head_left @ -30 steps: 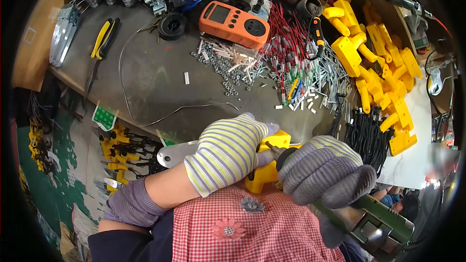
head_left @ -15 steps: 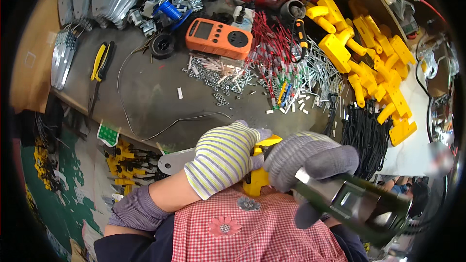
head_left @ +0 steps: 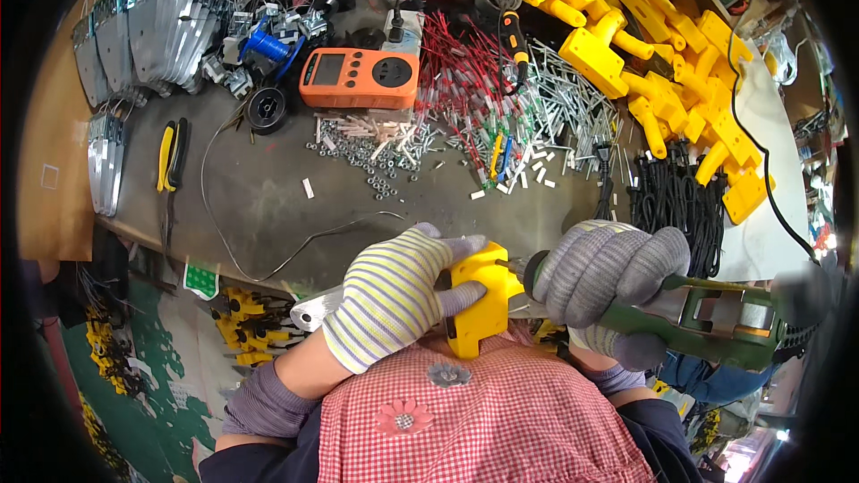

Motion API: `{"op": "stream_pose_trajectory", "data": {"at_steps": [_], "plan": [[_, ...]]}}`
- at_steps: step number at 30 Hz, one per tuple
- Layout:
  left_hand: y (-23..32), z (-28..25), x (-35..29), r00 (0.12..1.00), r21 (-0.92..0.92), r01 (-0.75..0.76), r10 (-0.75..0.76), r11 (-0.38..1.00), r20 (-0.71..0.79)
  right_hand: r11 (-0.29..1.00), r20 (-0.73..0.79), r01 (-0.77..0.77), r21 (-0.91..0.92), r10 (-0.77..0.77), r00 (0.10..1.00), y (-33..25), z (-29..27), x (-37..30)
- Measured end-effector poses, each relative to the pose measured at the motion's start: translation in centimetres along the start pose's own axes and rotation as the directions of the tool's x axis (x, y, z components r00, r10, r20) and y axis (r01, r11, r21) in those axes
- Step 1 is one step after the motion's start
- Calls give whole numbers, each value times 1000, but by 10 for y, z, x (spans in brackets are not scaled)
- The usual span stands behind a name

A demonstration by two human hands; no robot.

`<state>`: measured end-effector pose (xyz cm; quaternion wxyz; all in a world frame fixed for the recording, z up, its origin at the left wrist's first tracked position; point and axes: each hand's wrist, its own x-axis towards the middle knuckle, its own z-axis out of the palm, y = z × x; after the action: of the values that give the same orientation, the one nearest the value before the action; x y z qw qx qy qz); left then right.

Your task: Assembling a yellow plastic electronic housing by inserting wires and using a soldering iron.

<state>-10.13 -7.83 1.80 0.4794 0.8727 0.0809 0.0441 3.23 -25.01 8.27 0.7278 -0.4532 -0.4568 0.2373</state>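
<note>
My left hand, in a striped knit glove, is closed around a yellow plastic housing in front of my apron. A flat metal plate sticks out on the left side of that hand and seems to belong to the same piece. My right hand, in a grey-palmed glove, grips a green power screwdriver lying sideways. Its thin bit points left at the upper right side of the housing; whether the tip touches it, I cannot tell.
Across the bench lie an orange meter, red wires, loose screws, nuts and pliers. Yellow housings are piled at the right, above black cables. Metal plates stand stacked far left.
The screwdriver has swung from slanting down to nearly level, and my right hand has moved right. The yellow housing now shows more of its face. The whole view has shifted somewhat.
</note>
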Motion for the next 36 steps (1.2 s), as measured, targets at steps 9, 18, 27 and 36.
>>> {"op": "stream_pose_trajectory", "data": {"at_steps": [9, 18, 27, 36], "plan": [[8, -1, -2, 999, 61, 50, -50, 997, -5, 978, 490, 156, 142, -206, 847, 14, -21, 29], [4, 2, -1, 999, 66, -6, 9, 998, -44, 957, 344, 211, 200, -270, 899, 26, -11, 21], [2, -8, 13, 994, 90, -14, 4, 996, 107, 925, -30, 150, 350, -149, 988, -8, -25, 5], [-22, 5, 2, 956, 335, -253, 288, 908, -57, 640, -512, 344, 687, 92, 854, 2, -91, -59]]}}
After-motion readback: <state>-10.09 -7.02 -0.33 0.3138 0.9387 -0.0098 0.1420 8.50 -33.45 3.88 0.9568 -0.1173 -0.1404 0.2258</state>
